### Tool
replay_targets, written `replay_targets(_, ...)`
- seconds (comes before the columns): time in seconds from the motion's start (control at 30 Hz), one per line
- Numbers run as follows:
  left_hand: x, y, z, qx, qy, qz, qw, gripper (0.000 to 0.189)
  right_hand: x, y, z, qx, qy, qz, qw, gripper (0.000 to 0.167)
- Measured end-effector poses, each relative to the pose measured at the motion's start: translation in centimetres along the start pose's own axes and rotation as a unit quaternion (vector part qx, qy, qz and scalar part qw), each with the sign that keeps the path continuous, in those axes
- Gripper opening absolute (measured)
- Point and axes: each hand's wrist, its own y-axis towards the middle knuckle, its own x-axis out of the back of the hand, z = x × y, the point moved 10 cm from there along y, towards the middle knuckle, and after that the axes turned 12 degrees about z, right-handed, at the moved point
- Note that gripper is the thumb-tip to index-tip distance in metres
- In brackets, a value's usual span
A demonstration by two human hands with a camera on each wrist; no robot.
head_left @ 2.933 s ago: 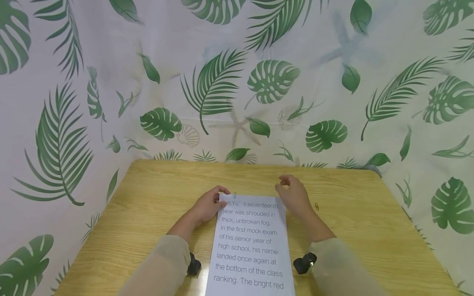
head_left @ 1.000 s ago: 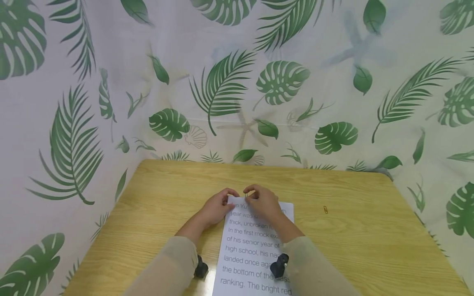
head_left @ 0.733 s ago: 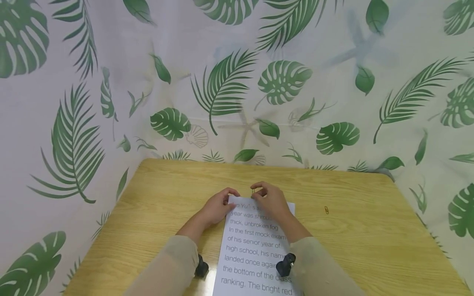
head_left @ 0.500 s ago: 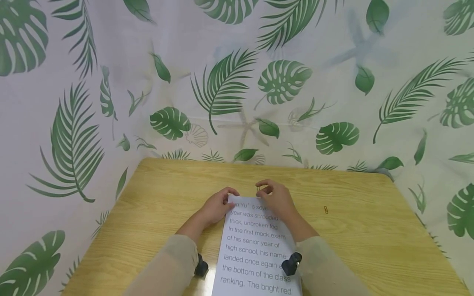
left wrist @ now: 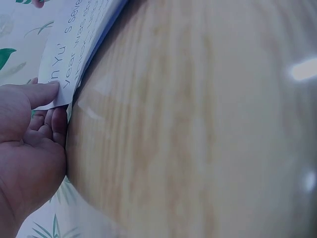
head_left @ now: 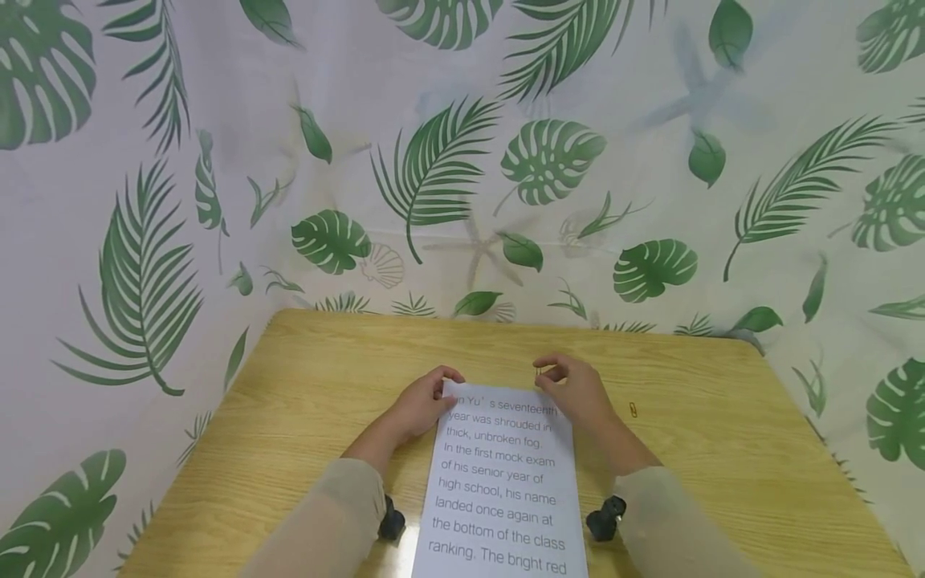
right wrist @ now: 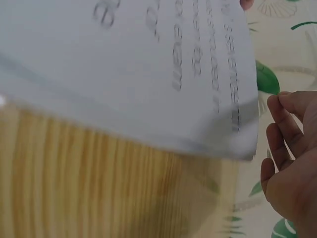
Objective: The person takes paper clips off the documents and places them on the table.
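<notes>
My left hand [head_left: 422, 408] pinches the top left corner of a stack of printed white paper [head_left: 499, 482]. In the left wrist view its thumb lies on the print and the other fingers curl under the sheets [left wrist: 74, 54]. Just beyond the paper's top right corner, my right hand [head_left: 578, 393] pinches a small paper clip [head_left: 538, 372]. That clip is apart from the paper. In the right wrist view, thumb and index fingertips meet beside the paper's edge [right wrist: 247, 129], and the clip cannot be made out clearly there.
A second, orange-brown paper clip [head_left: 633, 409] lies on the wooden table [head_left: 723, 466] to the right of my right hand. Behind the table hangs a leaf-patterned cloth [head_left: 433, 201]. Black wrist cameras [head_left: 605, 518] sit on both wrists.
From its place at the paper's top edge, the clip has come off in my right hand, which has moved right past the top right corner. My left hand keeps its corner grip.
</notes>
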Motion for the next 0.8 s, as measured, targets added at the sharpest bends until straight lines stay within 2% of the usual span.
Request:
replay_targets(0.4, 0.3, -0.1, -0.1, -0.002, -0.001, -0.002, 1.0, 0.03, 4.8, -1.7, -4.6, -0.013, -0.072, 0.019, 0.9971, 0.031)
replay_targets(0.63, 0.2, 0.1, 0.2, -0.005, -0.006, -0.002, 1.0, 0.03, 6.9, -3.0, -7.4, -0.01, -0.088, 0.008, 0.996, 0.03)
replay_targets(0.8, 0.1, 0.2, 0.3, -0.006, -0.011, -0.001, 0.9999, 0.029, 7.9, -4.0, -10.3, -0.029, -0.098, 0.016, 0.9947, 0.031)
